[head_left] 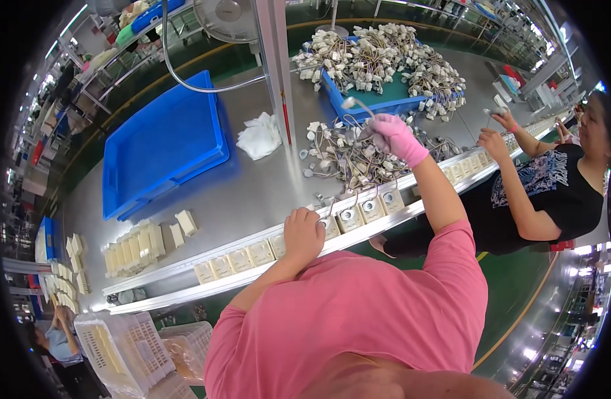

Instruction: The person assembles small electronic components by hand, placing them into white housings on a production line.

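My right hand point(395, 137), in a pink glove, is raised over a loose heap of wired parts point(358, 156). Its fingers are closed on a cable with a white connector point(349, 103), which sticks out to the left. My bare left hand point(304, 233) lies palm down on the rail track, over the row of cream square housings point(260, 253); its fingers stretch forward, and what is under the palm is hidden. Just right of it, several housings point(348, 216) show round metallic centres, with wired parts close behind them.
A blue tray point(162, 146) lies left on the metal table; a white cloth point(259, 135) sits beside the upright post. Another blue tray point(332, 93), heaped with wired parts, stands far right. Cream blocks point(134, 249) line the left. A co-worker point(551, 179) handles parts at right.
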`<state>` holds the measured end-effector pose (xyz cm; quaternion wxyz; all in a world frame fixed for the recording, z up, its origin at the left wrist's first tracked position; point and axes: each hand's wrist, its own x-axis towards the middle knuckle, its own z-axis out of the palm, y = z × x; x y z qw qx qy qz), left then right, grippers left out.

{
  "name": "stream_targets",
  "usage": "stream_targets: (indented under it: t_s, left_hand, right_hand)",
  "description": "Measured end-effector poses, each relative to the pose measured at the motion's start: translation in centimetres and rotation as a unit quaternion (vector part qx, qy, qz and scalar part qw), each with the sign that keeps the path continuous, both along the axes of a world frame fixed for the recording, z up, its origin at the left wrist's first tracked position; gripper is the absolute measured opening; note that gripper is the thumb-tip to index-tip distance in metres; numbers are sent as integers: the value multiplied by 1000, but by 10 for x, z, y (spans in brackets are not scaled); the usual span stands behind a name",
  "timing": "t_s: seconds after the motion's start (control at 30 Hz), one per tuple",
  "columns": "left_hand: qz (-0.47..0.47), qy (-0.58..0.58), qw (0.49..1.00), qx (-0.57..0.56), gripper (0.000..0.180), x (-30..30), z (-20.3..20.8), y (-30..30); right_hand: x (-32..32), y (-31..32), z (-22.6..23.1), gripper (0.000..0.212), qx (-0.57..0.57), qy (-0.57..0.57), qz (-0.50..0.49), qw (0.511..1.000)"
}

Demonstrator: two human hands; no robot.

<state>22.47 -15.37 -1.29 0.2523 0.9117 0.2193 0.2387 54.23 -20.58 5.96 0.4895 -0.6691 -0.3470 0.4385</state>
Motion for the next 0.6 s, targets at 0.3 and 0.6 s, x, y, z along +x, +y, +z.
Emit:
stream_targets:
  t_s: [0.3,0.6]
  left_hand:
    - [-33,-9,995,-95,22,-5,9,11]
    - [38,-159,986,43,55,8,71,48]
  right_hand:
    - [-4,6,-17,21,154,-383,-299,860]
    - [-159,21,55,24,164,-14,25,986]
